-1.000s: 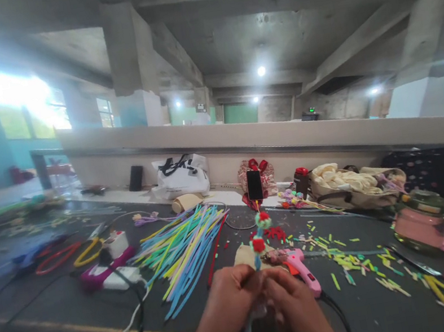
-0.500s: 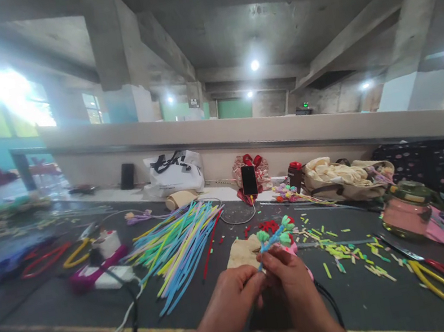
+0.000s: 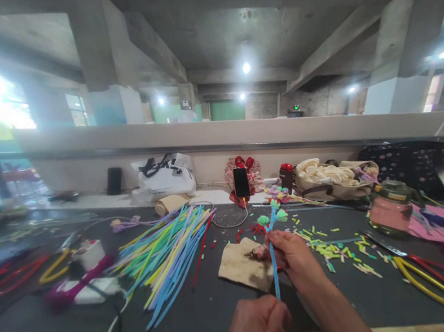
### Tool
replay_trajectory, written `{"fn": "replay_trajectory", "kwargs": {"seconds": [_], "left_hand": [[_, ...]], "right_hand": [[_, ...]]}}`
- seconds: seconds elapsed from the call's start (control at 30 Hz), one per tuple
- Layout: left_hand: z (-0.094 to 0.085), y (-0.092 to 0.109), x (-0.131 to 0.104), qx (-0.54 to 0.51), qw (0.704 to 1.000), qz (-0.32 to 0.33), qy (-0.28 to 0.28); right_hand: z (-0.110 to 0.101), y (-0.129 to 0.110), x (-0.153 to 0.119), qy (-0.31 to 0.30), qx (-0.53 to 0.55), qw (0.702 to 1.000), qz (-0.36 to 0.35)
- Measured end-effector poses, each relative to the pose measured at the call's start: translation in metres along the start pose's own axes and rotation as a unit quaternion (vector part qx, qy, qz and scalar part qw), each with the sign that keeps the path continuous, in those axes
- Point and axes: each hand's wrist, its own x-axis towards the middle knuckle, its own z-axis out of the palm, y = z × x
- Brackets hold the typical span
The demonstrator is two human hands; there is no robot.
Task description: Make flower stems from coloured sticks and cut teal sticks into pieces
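the left hand (image 3: 257, 331), low in the centre of the frame, is closing its fingers around the bottom end of a blue pipe-cleaner stem (image 3: 274, 271), gripping it tightly. just above it, the right hand (image 3: 296, 256) is pinching the same stem higher up between thumb and fingertips, fingers pressed together on it. the stem is standing nearly upright between the two hands, and its top is carrying small green and blue pipe-cleaner buds (image 3: 272, 215) just above the right hand. a bit of pink is showing behind the right hand's fingers, too hidden to tell what it is.

under the hands, a tan cloth scrap (image 3: 242, 265) is lying on the dark worktable (image 3: 188, 315). left of centre, a fan of coloured pipe cleaners (image 3: 168, 250) is spreading across the table. to the right, cut pipe-cleaner bits (image 3: 340, 251) are lying scattered, and yellow and red loops (image 3: 436, 283) are sitting at the lower right. a phone (image 3: 241, 182) is leaning upright at the table's far edge, centre frame.
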Motion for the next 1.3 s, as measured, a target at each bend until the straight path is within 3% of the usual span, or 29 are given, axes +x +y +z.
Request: {"fn": "replay_trajectory", "kwargs": {"seconds": [0.23,0.4,0.53,0.6,0.77,0.9,1.1,1.3], "left_hand": [[0.001,0.009,-0.005,-0.057,0.998,-0.023,0.003],[-0.027,0.01,0.005,-0.165,0.986,-0.011,-0.002],[-0.055,-0.001,0.019,-0.276,0.953,-0.042,0.122],[-0.061,-0.01,0.022,-0.342,0.927,-0.059,0.14],[-0.06,-0.029,0.016,-0.442,0.884,-0.072,0.131],[-0.058,-0.035,0.012,-0.472,0.863,-0.075,0.163],[-0.061,-0.035,0.012,-0.479,0.853,-0.072,0.192],[-0.059,-0.032,0.005,-0.452,0.873,-0.059,0.172]], "right_hand": [[0.0,-0.019,0.013,-0.016,0.002,1.0,-0.017],[0.011,-0.02,0.007,-0.076,-0.037,0.996,0.003],[0.025,-0.006,-0.002,-0.15,-0.079,0.985,0.038],[0.033,0.001,-0.003,-0.17,-0.092,0.98,0.048],[0.041,0.014,-0.001,-0.193,-0.126,0.971,0.065],[0.044,0.029,-0.004,-0.186,-0.141,0.97,0.068],[0.05,0.05,-0.031,-0.176,-0.072,0.976,0.108],[0.048,0.059,-0.037,-0.188,-0.097,0.973,0.096]]}}
